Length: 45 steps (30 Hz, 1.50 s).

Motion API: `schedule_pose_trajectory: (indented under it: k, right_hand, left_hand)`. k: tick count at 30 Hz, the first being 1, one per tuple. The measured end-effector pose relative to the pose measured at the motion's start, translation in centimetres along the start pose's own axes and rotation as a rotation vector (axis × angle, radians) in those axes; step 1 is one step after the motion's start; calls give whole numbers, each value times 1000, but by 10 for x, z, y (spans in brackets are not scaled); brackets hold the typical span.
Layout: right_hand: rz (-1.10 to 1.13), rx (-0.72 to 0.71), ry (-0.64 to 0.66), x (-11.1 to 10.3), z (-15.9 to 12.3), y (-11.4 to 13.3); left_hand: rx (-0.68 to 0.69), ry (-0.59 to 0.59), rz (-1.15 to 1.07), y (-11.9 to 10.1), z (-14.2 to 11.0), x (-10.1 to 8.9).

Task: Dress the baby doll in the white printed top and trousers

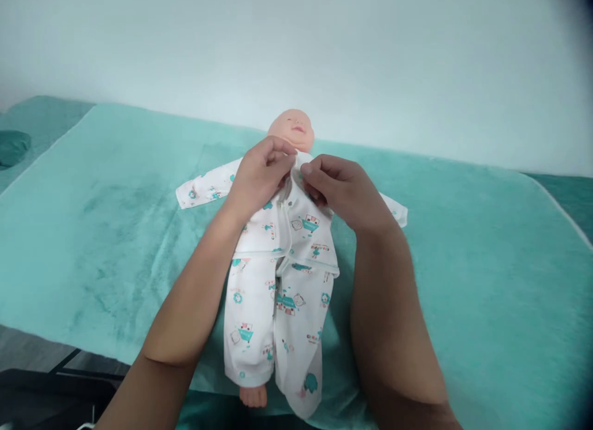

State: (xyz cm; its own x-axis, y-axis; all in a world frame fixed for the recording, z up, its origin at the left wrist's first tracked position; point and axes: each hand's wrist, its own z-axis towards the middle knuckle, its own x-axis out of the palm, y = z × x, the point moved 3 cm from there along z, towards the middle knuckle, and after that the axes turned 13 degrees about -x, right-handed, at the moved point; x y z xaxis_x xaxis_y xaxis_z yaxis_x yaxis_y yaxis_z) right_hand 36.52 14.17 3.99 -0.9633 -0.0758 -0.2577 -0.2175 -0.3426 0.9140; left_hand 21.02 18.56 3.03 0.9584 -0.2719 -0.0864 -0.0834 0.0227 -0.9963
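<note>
A baby doll (293, 128) lies on its back, head toward the wall. It wears a white printed baby jacket (308, 229) and matching trousers (252, 312). At the neckline my left hand (265, 173) pinches the jacket's edge on the left side. My right hand (340, 186) grips the jacket's other front edge, just right of the collar. Below the hands the two front panels overlap, with small fasteners showing near the chest. The jacket's sleeves stretch out to both sides, the right one partly behind my arm. One doll foot (253, 396) sticks out of the left trouser leg.
A turquoise plush blanket (472, 282) covers the table under the doll. Behind it rises a pale wall (393, 65). A dark green bundle (13, 147) lies at the far left. Something black (50, 399) stands beyond the table's near left edge.
</note>
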Motion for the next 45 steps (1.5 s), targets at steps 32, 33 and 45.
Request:
schedule_pose_trajectory:
  k: [32,33,45]
  right_hand:
    - [-888,-228,-335,67,-73,6]
    - [-864,-218,-339,66,-73,6]
    - [-196,-292,-388,36,-76,15]
  left_hand:
    - [199,-38,257,28,-77,-26]
    - [232,-55,281,28,-78,-24]
    - [381,-69,355,23,-82,-16]
